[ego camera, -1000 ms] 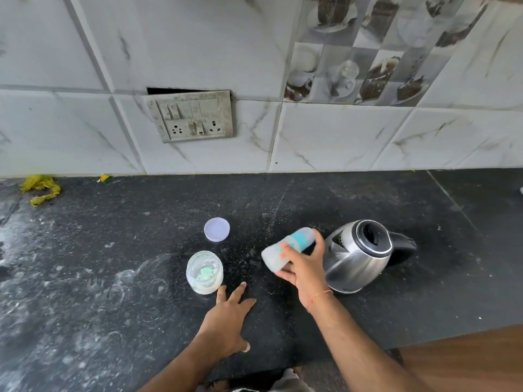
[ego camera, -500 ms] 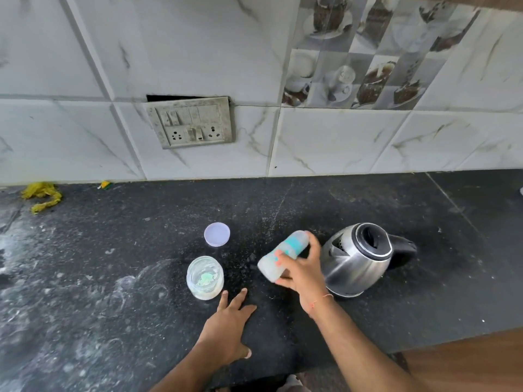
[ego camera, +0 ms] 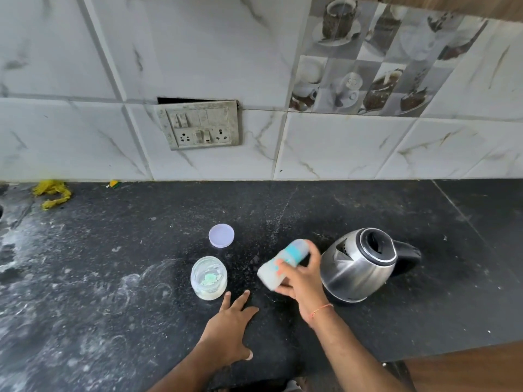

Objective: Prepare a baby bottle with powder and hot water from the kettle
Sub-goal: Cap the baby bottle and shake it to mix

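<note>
Head view, read from left to right. On the dark worktop (ego camera: 85,278), dusted with pale powder at its left, stands the open powder jar (ego camera: 209,278), upright, a greenish scoop visible inside; its lid (ego camera: 221,235) lies flat just beyond it, apart from it. Near the jar, our left hand (ego camera: 230,332) rests palm down on the worktop, fingers spread and holding nothing. To its right our right hand (ego camera: 302,281) is closed round the baby bottle (ego camera: 283,263), which is held above the worktop, tilted steeply with its base low to the left and its teal collar high to the right. The picture is blurred here, so we cannot tell the fill level or whether the cap is fully seated. Farthest right stands the steel kettle (ego camera: 359,267), upright, spout towards the bottle, handle pointing away to the right.

We judge the step in hand to be mixing by shaking. To do it well we keep the whole palm wrapped round the bottle, check that the collar is screwed tight before each swing, work clear of the kettle's hot wall just beside the knuckles, and keep the free hand away from the open jar so that it is not tipped.
</note>
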The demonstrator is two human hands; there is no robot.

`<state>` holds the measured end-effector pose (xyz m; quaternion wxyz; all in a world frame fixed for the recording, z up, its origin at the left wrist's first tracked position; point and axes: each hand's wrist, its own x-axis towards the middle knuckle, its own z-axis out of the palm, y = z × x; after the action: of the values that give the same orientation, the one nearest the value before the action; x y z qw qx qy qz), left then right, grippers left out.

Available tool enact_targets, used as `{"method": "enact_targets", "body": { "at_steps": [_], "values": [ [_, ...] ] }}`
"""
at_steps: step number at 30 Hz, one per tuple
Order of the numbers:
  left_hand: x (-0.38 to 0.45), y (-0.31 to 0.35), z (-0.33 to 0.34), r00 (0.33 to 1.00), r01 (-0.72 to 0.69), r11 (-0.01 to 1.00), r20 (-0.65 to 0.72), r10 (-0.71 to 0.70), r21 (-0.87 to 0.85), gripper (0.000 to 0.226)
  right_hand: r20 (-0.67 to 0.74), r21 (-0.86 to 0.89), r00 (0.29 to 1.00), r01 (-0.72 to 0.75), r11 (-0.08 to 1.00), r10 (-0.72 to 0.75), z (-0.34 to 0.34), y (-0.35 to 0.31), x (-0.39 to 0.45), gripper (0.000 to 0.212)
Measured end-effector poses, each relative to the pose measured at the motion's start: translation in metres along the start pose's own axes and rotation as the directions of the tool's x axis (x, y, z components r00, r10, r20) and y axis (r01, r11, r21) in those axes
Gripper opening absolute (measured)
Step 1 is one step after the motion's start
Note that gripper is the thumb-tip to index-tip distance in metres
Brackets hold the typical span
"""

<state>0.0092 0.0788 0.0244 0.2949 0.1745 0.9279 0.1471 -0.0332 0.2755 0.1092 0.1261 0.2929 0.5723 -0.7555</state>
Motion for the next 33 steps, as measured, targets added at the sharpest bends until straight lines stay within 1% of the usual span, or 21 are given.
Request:
{"method": "enact_targets", "body": {
  "at_steps": [2, 4, 5, 6, 9, 10, 11, 12, 13, 16, 17, 18, 19, 20, 23, 24, 26, 27, 30, 32, 33],
  "values": [
    [-0.002, -0.002, -0.001, 1.0, -0.004, 1.0, 0.003, 0.004, 0.001, 0.115, 0.038, -0.014, 0.996, -0.083, 0.996, 0.083, 0.004, 0.001, -0.007, 0.087],
    [-0.001, -0.003, -0.001, 1.0, 0.001, 1.0, 0.008, -0.001, 0.013, 0.113, 0.022, -0.073, 1.0, -0.007, 0.997, 0.009, 0.002, 0.002, -0.007, 0.084],
    [0.0, -0.002, -0.001, 1.0, 0.003, 1.0, 0.01, -0.003, 0.012, 0.112, -0.009, -0.039, 0.999, 0.039, 0.998, -0.039, 0.0, 0.004, -0.007, 0.08],
    [0.001, -0.001, 0.0, 1.0, 0.009, 1.0, 0.005, -0.01, 0.002, 0.111, -0.032, 0.002, 0.999, 0.034, 0.999, -0.034, -0.001, 0.005, -0.005, 0.08],
    [0.0, -0.003, 0.001, 1.0, 0.011, 1.0, 0.001, -0.011, -0.014, 0.12, 0.043, 0.018, 0.994, -0.097, 0.995, 0.096, 0.006, 0.003, -0.009, 0.085],
    [0.0, -0.004, 0.002, 1.0, 0.013, 1.0, 0.005, -0.013, -0.009, 0.12, 0.061, -0.014, 0.995, -0.073, 0.997, 0.073, 0.007, 0.004, -0.01, 0.085],
    [0.0, -0.004, 0.002, 1.0, 0.014, 1.0, 0.009, -0.014, -0.002, 0.117, 0.024, -0.035, 1.0, 0.007, 0.999, -0.006, 0.006, 0.004, -0.01, 0.083],
    [0.001, -0.003, 0.002, 1.0, 0.014, 1.0, 0.007, -0.014, 0.001, 0.114, -0.011, 0.01, 0.999, 0.044, 0.999, -0.044, 0.004, 0.005, -0.009, 0.08],
    [0.001, -0.003, 0.002, 1.0, 0.016, 1.0, 0.0, -0.016, -0.006, 0.112, -0.023, 0.046, 0.999, 0.04, 0.998, -0.039, 0.001, 0.004, -0.007, 0.078],
    [-0.001, -0.003, 0.002, 1.0, 0.011, 0.999, -0.006, -0.012, -0.034, 0.119, 0.059, -0.003, 0.996, -0.059, 0.998, 0.059, 0.004, 0.0, -0.012, 0.084],
    [-0.001, -0.004, 0.002, 1.0, 0.014, 1.0, 0.001, -0.014, -0.026, 0.119, 0.069, -0.044, 0.997, -0.033, 0.999, 0.036, 0.004, 0.002, -0.012, 0.084],
    [0.0, -0.005, 0.002, 1.0, 0.015, 1.0, 0.005, -0.015, -0.018, 0.116, 0.03, -0.052, 0.999, 0.032, 0.998, -0.031, 0.002, 0.004, -0.012, 0.081],
    [0.001, -0.004, 0.003, 1.0, 0.015, 1.0, 0.0, -0.015, -0.017, 0.113, -0.019, 0.006, 0.998, 0.06, 0.998, -0.06, -0.002, 0.003, -0.011, 0.079],
    [0.002, -0.003, 0.005, 1.0, 0.016, 1.0, -0.011, -0.016, -0.025, 0.112, -0.04, 0.036, 0.998, 0.06, 0.998, -0.058, -0.005, 0.003, -0.009, 0.078],
    [-0.001, -0.006, 0.004, 1.0, 0.011, 0.999, -0.015, -0.012, -0.042, 0.114, 0.043, -0.047, 0.999, -0.013, 0.999, 0.015, 0.0, 0.005, -0.013, 0.083],
    [-0.001, -0.007, 0.004, 1.0, 0.008, 0.999, -0.007, -0.008, -0.036, 0.114, 0.044, -0.069, 0.999, 0.003, 0.998, 0.0, 0.0, 0.007, -0.012, 0.083],
    [0.002, -0.006, 0.004, 1.0, 0.011, 0.999, -0.004, -0.012, -0.035, 0.111, -0.056, 0.012, 0.997, 0.058, 0.998, -0.058, -0.004, 0.008, -0.01, 0.079],
    [0.002, -0.005, 0.005, 1.0, 0.015, 0.999, -0.013, -0.016, -0.044, 0.111, -0.069, 0.046, 0.997, 0.044, 0.998, -0.04, -0.005, 0.008, -0.007, 0.078],
    [-0.001, -0.006, 0.005, 1.0, 0.016, 0.999, -0.016, -0.017, -0.046, 0.115, 0.033, -0.015, 0.998, -0.053, 0.998, 0.053, 0.0, 0.007, -0.011, 0.082],
    [0.0, -0.006, 0.004, 1.0, 0.015, 0.999, -0.007, -0.016, -0.033, 0.114, 0.005, -0.058, 0.999, 0.033, 0.998, -0.032, -0.002, 0.007, -0.008, 0.08],
    [0.001, -0.006, 0.004, 1.0, 0.016, 0.999, -0.008, -0.016, -0.034, 0.112, -0.035, 0.01, 0.997, 0.068, 0.998, -0.067, -0.005, 0.006, -0.007, 0.079]
  ]
}}
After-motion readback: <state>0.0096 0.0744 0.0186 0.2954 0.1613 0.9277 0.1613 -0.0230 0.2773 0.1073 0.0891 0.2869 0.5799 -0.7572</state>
